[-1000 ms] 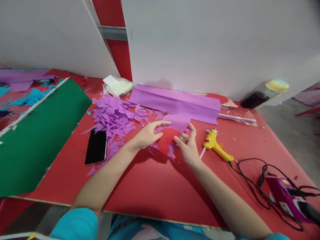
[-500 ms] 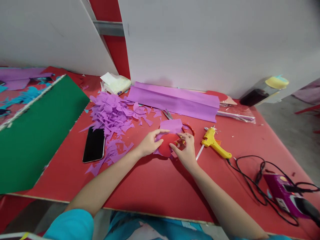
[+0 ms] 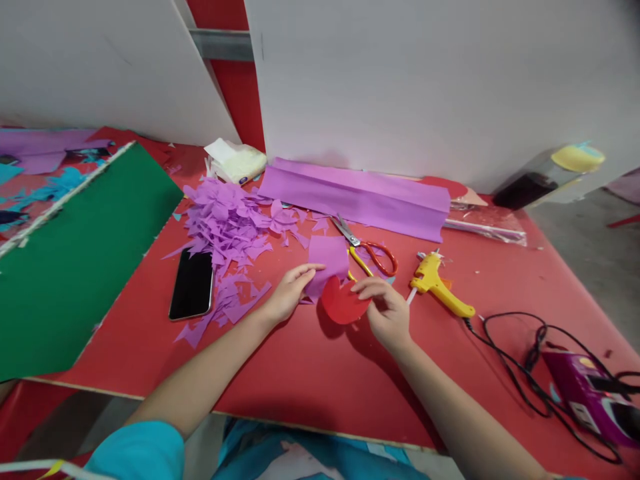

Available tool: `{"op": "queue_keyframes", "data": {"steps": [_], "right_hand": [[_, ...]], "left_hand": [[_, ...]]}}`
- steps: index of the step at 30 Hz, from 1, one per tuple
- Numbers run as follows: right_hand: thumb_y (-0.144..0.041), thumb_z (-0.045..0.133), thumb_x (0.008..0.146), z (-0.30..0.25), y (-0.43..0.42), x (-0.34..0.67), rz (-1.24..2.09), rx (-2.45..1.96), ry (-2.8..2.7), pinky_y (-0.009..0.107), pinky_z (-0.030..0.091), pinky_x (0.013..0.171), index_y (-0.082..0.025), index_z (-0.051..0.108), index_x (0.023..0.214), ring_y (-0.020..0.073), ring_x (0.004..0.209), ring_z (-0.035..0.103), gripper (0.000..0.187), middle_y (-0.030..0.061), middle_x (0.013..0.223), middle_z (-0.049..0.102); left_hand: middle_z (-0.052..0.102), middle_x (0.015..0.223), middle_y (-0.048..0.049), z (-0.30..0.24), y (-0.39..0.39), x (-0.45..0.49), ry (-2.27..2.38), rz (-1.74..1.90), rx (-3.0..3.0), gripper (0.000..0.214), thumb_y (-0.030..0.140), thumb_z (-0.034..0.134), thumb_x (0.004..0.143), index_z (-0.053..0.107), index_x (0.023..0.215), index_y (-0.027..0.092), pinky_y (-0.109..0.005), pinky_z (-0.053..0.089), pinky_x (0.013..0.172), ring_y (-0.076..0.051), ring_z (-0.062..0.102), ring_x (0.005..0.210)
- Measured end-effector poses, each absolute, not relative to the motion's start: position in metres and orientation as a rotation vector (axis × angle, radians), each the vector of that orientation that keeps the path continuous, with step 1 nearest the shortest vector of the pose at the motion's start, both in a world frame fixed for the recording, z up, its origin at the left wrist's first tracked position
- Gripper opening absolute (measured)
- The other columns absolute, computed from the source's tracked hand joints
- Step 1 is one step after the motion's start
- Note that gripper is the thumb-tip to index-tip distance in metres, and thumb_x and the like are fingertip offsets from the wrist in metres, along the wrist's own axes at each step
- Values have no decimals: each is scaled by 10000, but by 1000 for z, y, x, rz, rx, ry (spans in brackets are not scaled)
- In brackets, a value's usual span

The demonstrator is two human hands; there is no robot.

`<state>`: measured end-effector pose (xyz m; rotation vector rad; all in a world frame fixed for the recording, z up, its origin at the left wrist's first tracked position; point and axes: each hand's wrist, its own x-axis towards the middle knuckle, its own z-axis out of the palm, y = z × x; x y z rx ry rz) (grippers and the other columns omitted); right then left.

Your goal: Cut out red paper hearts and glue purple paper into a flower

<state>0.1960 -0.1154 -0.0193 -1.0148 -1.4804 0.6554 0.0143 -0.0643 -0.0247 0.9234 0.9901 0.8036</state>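
Note:
My right hand (image 3: 386, 312) pinches a red paper cutout (image 3: 344, 303), rounded with a notch at its top, like a heart. It is tilted just above the table. My left hand (image 3: 293, 291) grips the left edge of a small purple paper piece (image 3: 327, 259) between thumb and fingers. The cutout overlaps the lower right corner of that purple piece. Just beyond my hands lie scissors (image 3: 356, 243) with one red and one yellow handle, their blades pointing away to the left. Part of the yellow handle is hidden behind the purple paper.
A pile of purple paper petals (image 3: 225, 217) partly covers a phone (image 3: 191, 285). A folded purple sheet (image 3: 353, 199) lies along the back. To the right are a yellow glue gun (image 3: 440, 285), its black cord and a purple box (image 3: 573, 393). A green board (image 3: 85, 267) stands left.
My right hand has lifted the red cutout off the purple paper and moved it right and toward me. My left hand now holds the purple paper alone. The scissors show more fully.

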Motion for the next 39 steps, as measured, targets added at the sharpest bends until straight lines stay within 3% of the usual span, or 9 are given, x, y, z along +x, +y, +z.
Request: {"op": "queue_keyframes", "data": {"steps": [4,9,13,15,18,22,27,33,39], "right_hand": [[-105,452,777,-18,-117,196,806,-983,-1456,300,447,666,-215,468,642,142,697,552,175,4,713,587],[-175,452,833,-20,-114,196,941,-939,-1422,277,439,629,-212,468,639,130,670,543,198,0,707,583],[-181,437,849,-20,-114,198,915,-941,-1479,291,457,657,-214,511,696,139,705,560,173,15,743,590],[-195,449,846,-21,-115,197,883,-966,-1444,317,471,718,-229,548,820,156,789,578,108,34,845,603],[-238,457,844,-25,-116,195,831,-1030,-1297,351,463,819,-256,519,1017,176,925,570,185,54,1013,579],[-283,488,831,-29,-116,189,851,-1143,-1235,332,482,771,-260,450,1105,166,860,576,278,35,921,584],[-256,546,790,-35,-113,186,877,-1316,-1273,301,491,709,-251,452,1066,141,740,579,292,-3,782,588],[-257,503,804,-33,-109,194,706,-1499,-1474,335,492,741,-210,568,1043,165,781,596,253,52,900,644],[-224,456,825,-29,-108,190,687,-1474,-1681,359,496,820,-195,625,1033,191,911,633,269,71,1013,684]], "left_hand": [[622,855,-23,-21,-65,15,997,841,947,278,367,548,775,662,935,170,-163,360,493,-80,500,606],[541,591,29,-11,-70,14,875,606,931,366,450,545,773,639,986,167,-182,331,464,-62,413,460],[649,861,-45,-8,-73,12,819,547,1221,350,313,665,701,637,1008,147,-247,434,699,-139,574,759],[641,1018,-71,-9,-72,11,824,573,1345,346,256,662,703,629,1031,149,-287,427,818,-179,572,920],[619,1108,-84,-12,-71,11,876,682,1359,364,249,625,737,597,1087,151,-332,422,891,-204,558,1017],[601,1156,-95,-15,-69,14,992,863,1338,372,232,605,745,575,1103,138,-348,413,932,-203,551,1057],[618,1140,-85,-9,-71,17,1106,754,1456,328,171,569,743,592,1069,150,-377,404,942,-211,554,1052],[625,1112,-99,-10,-70,17,1092,775,1358,271,229,489,811,596,1037,126,-330,427,903,-187,585,994],[607,1133,-96,-10,-70,17,1077,694,1503,326,186,574,745,574,1067,134,-336,404,946,-195,552,1055]]}}
